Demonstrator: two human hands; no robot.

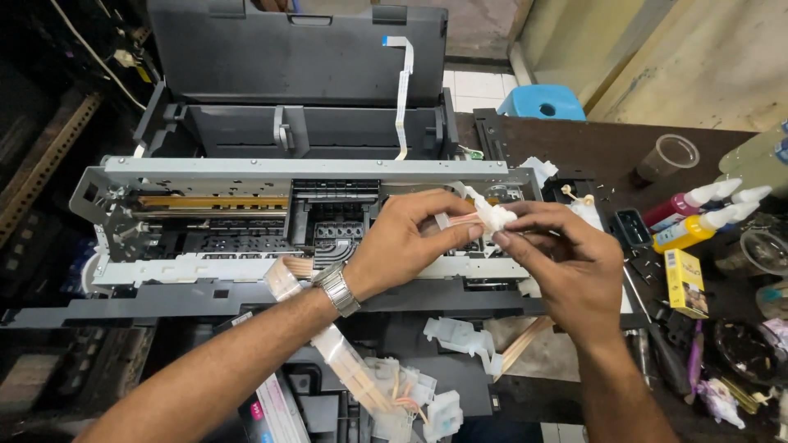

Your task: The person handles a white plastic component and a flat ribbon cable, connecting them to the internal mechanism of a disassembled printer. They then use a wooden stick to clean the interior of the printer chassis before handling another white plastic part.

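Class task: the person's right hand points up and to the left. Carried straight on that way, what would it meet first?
The right hand would first meet the small white plastic connector already at its fingertips, then probably the left hand.

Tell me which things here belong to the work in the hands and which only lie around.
In use:
left hand
right hand
white tube connector
ink tubes
opened printer

Lying about:
magenta ink bottle
yellow ink bottle
yellow box
blue stool
plastic cup

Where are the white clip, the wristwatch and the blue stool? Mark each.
white clip (495,216), head view, its middle between the fingertips.
wristwatch (338,287), head view, the metal band.
blue stool (542,102), head view, the seat top.
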